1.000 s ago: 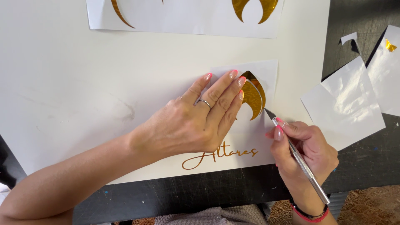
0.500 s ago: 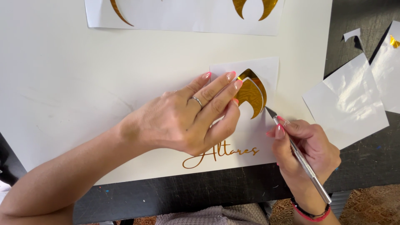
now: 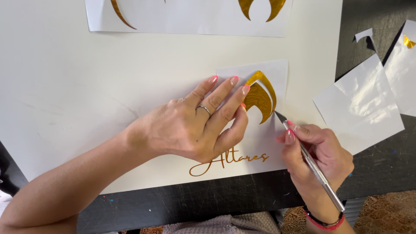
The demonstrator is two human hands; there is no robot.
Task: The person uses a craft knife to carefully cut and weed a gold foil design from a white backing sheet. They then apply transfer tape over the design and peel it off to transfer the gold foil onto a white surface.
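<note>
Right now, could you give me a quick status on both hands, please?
Left hand pressing small white sheet. Right hand gripping craft knife, tip at gold shape. Nothing blocking.

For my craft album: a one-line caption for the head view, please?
Left hand pins a small white sheet while right hand points a craft knife at a gold foil shape.

glossy gold foil (image 3: pixel 259 99), metal knife (image 3: pixel 313 167)

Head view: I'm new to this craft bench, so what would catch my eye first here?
The gold shape on a small white sheet at centre, pinned by the left hand. The right hand holds a silver knife, its tip at the shape's right edge. Gold script lies below on the big white board.
</note>
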